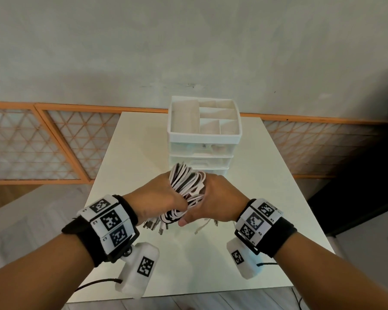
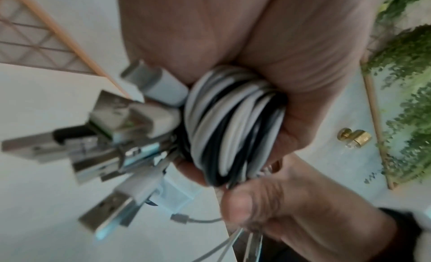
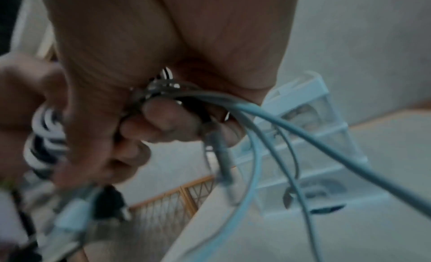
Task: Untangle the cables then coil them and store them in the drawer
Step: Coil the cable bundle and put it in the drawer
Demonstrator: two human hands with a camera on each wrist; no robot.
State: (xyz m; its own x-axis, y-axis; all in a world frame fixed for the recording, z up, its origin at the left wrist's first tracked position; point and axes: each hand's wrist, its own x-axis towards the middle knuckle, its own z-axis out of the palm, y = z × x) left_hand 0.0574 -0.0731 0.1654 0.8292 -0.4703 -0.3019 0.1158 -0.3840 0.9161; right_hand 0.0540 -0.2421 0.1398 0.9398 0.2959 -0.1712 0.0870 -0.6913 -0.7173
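Note:
A thick bundle of white and black cables (image 1: pixel 185 185) (image 2: pixel 233 125) is held above the white table (image 1: pixel 143 153), between both hands. My left hand (image 1: pixel 164 195) grips the bundle from the left, fingers curled round it. My right hand (image 1: pixel 213 198) grips it from the right, and loose pale cable ends (image 3: pixel 256 129) trail from its fist. Several USB plugs (image 1: pixel 155 224) (image 2: pixel 97 148) stick out below the bundle towards me. Behind the hands stands the white drawer unit (image 1: pixel 203 142) (image 3: pixel 321 136), its drawers shut as far as I can see.
An open divided tray (image 1: pixel 179 130) forms the top of the drawer unit. An orange-framed lattice panel (image 1: pixel 43 142) runs along the wall behind the table. Greenery (image 2: pixel 405 81) and a small brass object (image 2: pixel 356 136) show in the left wrist view.

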